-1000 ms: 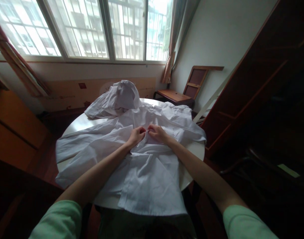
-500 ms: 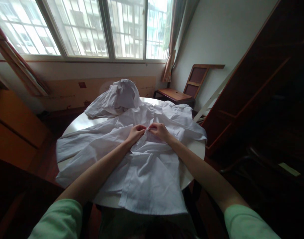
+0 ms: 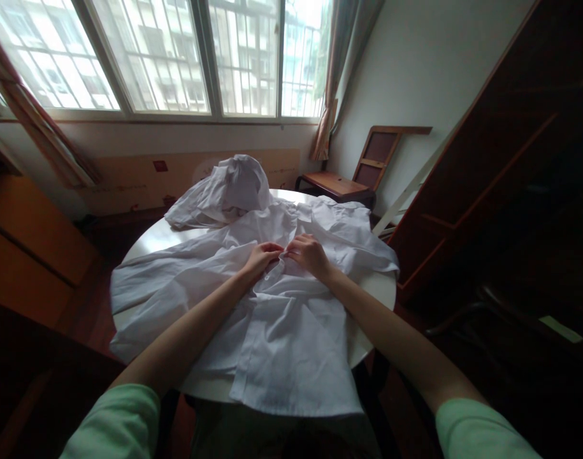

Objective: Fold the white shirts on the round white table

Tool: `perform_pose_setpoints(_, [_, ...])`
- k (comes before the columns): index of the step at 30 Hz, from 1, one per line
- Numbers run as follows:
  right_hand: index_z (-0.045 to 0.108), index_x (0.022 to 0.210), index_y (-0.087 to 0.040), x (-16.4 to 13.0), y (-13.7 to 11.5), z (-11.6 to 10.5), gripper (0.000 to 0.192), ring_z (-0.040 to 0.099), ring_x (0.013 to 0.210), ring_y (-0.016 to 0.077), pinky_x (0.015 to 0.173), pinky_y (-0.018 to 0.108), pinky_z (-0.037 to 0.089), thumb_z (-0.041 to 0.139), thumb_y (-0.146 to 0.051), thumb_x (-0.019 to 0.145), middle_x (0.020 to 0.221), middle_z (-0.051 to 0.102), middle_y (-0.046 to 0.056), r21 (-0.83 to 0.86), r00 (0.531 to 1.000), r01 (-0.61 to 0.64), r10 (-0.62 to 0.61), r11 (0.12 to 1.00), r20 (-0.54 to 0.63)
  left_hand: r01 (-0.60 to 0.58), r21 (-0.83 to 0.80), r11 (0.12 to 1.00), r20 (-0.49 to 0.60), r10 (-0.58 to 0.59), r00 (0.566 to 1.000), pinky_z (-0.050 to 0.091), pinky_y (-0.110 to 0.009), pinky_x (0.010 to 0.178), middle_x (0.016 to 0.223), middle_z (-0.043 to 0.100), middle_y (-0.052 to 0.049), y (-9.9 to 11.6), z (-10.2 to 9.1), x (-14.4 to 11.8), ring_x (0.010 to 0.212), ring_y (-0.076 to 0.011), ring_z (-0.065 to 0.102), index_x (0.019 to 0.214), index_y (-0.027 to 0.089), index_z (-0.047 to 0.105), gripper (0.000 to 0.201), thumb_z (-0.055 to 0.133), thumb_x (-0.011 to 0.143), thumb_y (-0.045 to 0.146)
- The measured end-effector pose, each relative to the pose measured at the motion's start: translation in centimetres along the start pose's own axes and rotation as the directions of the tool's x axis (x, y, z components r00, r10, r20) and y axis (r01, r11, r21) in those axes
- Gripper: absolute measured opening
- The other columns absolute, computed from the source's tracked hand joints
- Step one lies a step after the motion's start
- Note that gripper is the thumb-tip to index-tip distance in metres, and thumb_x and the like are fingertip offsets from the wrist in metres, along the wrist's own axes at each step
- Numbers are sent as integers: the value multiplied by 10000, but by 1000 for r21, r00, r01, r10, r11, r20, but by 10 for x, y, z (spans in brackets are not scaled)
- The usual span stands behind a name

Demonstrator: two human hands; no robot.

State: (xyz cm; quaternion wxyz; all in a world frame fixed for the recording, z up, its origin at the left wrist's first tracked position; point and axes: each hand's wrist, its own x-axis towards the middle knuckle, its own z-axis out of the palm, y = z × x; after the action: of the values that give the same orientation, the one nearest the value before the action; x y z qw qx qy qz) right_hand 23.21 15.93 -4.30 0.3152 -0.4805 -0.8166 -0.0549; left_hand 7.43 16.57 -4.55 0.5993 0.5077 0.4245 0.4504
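Note:
A white shirt (image 3: pixel 291 338) lies spread across a round white table (image 3: pixel 148 237), its hem hanging over the near edge. My left hand (image 3: pixel 261 257) and my right hand (image 3: pixel 309 253) meet at the shirt's front opening, fingers pinched on the fabric edges near a small button. A second white garment (image 3: pixel 224 191) is bunched in a heap at the far side of the table.
A wooden folding chair (image 3: pixel 355 172) stands beyond the table at the right. A dark wooden cabinet (image 3: pixel 501 178) fills the right side. Wide barred windows (image 3: pixel 176 57) run along the far wall, and a wooden cupboard (image 3: pixel 28 242) sits at the left.
Both hands stay together at the shirt's front, shifting only slightly along the opening. The view has moved a little.

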Motion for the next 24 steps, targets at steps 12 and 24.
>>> perform_pose_setpoints(12, [624, 656, -173, 0, -10, 3, 133, 554, 704, 175, 680, 281, 404, 697, -261, 723, 714, 627, 54, 48, 976, -201, 204, 978, -77, 30, -94, 995, -6, -31, 1000, 379, -162, 479, 584, 596, 5, -3, -3, 4, 503, -60, 511, 694, 111, 631, 232, 704, 489, 189])
perform_pose_setpoints(24, [704, 715, -169, 0, -10, 11, 96, 651, 688, 167, 649, 252, 481, 693, -253, 670, 723, 707, 42, 504, 881, -432, 469, 748, 60, -37, -109, 993, -17, 35, 999, 396, -183, 536, 590, 598, 10, -4, -4, 5, 513, -57, 499, 669, 117, 645, 176, 694, 506, 163])
